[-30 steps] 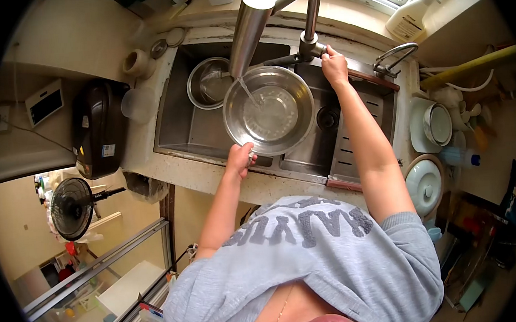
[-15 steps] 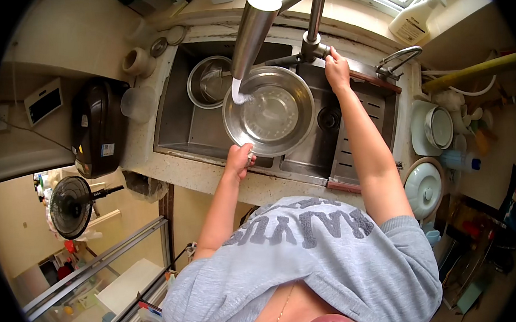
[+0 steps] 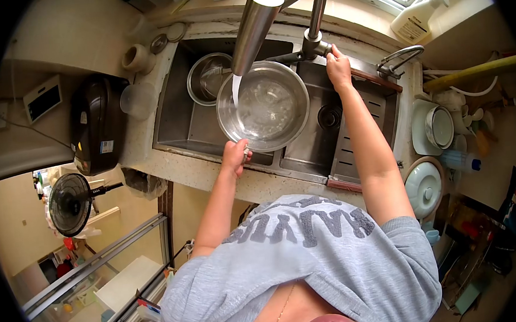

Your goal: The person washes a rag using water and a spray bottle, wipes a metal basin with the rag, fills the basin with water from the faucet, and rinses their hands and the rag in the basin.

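Note:
Water runs from the faucet into a round metal bowl over the sink. My left hand is closed on the bowl's near rim, at its lower left. My right hand grips the faucet handle at the base of the faucet. Some water stands in the bowl, its surface rippled. Behind and left of the bowl, a smaller metal pot sits in the sink's left part.
A drain and a slotted drainboard lie right of the bowl. A small curved tap rises at the back right. Bowls and a lidded dish stand at the right. A plastic cup is on the left counter.
The bowl has moved slightly left with my left hand. The water stream has become whiter and now falls near the bowl's left side. My right hand remains on the handle.

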A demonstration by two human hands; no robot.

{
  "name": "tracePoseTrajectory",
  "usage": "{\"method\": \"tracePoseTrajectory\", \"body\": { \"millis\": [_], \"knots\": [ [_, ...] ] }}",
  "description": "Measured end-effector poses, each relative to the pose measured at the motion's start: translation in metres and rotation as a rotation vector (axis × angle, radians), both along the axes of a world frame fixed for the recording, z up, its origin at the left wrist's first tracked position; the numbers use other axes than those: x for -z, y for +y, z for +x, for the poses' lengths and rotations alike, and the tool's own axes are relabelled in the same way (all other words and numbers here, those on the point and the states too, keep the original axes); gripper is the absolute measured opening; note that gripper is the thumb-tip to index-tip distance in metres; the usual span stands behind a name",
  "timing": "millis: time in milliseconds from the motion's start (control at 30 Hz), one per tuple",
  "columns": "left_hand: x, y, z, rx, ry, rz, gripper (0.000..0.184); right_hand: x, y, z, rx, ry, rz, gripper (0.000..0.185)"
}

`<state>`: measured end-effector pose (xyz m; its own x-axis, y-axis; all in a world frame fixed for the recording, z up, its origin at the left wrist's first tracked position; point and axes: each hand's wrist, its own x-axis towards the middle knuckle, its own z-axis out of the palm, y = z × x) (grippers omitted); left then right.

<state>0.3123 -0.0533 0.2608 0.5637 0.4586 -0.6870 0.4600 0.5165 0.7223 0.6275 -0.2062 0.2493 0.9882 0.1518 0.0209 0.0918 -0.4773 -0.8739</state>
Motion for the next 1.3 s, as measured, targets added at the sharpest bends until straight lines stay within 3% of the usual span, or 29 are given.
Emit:
{"method": "tracePoseTrajectory", "body": {
  "millis": [867, 967, 1167, 1300],
  "knots": [
    [-0.005, -0.002, 0.004, -0.012, 0.052, 0.031, 0.014, 0.012, -0.006, 0.003, -0.046, -0.161, -0.059, 0.041],
    [-0.004, -0.002, 0.003, -0.005, 0.056, 0.042, 0.015, -0.002, -0.008, 0.000, -0.070, -0.062, -0.118, 0.041],
    [-0.003, -0.002, 0.003, 0.000, 0.055, 0.049, 0.016, 0.005, -0.011, 0.004, -0.094, -0.171, -0.183, 0.040],
    [-0.003, -0.003, 0.003, -0.001, 0.057, 0.059, 0.016, -0.012, -0.012, -0.001, -0.106, -0.046, -0.204, 0.040]
  ]
}}
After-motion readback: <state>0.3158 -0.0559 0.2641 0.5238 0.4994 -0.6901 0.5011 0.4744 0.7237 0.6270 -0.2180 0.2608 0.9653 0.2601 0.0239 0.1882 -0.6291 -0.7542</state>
